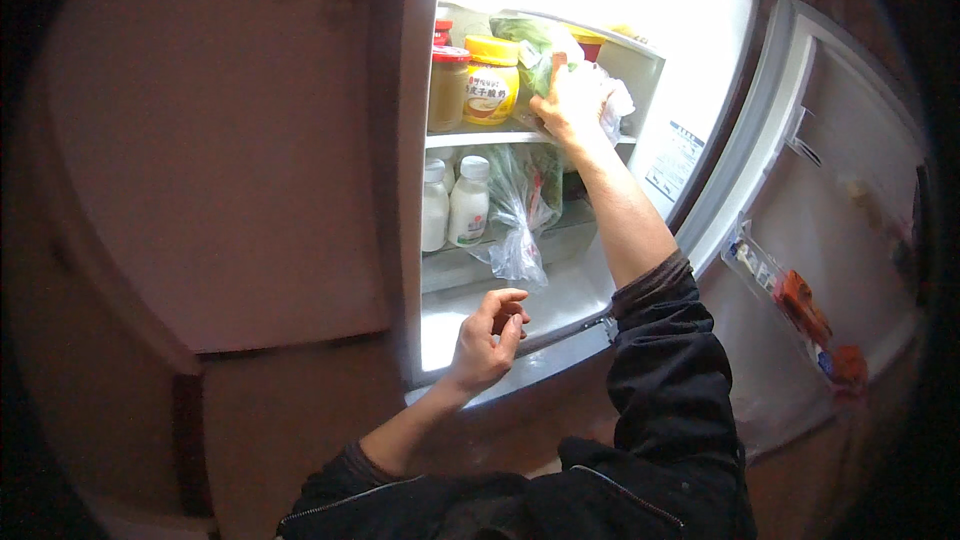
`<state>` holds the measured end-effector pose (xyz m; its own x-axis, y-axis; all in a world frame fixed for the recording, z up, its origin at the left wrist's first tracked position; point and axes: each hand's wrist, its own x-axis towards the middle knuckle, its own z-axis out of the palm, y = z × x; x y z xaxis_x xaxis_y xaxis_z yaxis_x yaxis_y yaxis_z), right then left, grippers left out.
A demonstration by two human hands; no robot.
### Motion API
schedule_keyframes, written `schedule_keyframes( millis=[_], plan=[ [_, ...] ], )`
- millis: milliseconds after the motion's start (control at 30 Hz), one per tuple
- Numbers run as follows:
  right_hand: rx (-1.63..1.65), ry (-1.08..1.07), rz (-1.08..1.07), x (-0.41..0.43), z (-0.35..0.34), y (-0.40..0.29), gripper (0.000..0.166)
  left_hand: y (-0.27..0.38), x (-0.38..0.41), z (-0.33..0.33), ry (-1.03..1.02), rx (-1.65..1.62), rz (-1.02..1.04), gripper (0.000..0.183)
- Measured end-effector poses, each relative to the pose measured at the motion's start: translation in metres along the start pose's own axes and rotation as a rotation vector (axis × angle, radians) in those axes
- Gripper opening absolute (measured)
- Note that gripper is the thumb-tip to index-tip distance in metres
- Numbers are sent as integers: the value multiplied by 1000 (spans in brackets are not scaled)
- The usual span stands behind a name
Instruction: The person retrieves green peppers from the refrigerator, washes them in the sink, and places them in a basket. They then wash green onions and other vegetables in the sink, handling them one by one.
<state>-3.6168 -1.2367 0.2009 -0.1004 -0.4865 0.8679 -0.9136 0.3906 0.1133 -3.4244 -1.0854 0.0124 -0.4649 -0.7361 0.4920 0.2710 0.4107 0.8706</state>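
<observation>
My right hand (574,101) reaches onto the upper shelf of a lit refrigerator, at a white plastic bag (616,101) and bagged green vegetables (525,45). Glare hides part of its fingers, so its grip cannot be made out. Left of it stand a yellow-lidded jar (491,82) and a red-lidded glass jar (448,90). My left hand (491,337) is raised before the refrigerator's lower front edge, fingers curled and apart, holding nothing. Above it, a knotted clear plastic bag of greens (521,210) hangs over the lower shelf's front, beside white bottles (470,199).
The refrigerator door (847,165) stands swung out on the right, with packets (802,307) in its door rack. A white shelf edge (495,139) runs under the jars. A broad, dark reddish panel (247,150) fills the left side.
</observation>
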Motion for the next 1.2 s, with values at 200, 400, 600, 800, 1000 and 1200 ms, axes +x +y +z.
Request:
schedule_keyframes(
  millis=[200, 400, 600, 800, 1000, 1200],
  plan=[
    [171, 40, -22, 6, -23, 10, 69, -9, 4, -2, 21, -22, 3, 24],
    [46, 35, -26, -1, -35, 29, 46, -9, 3, 3, 24, -19, -5, 24],
    [129, -9, 17, -28, -66, 57, 64, -12, 0, 25, -7, -67, -25, 23],
    [573, 32, 128, -115, -133, 78, 78, -6, -5, 39, -14, -21, 12, 24],
    [2221, -301, 574, -235, -126, 133, 47, 32, 10, 46, -3, 64, 237, 74],
    [2041, -98, 789, -288, -153, 104, 38, 63, -19, 74, -227, 29, -24, 99]
  ],
)
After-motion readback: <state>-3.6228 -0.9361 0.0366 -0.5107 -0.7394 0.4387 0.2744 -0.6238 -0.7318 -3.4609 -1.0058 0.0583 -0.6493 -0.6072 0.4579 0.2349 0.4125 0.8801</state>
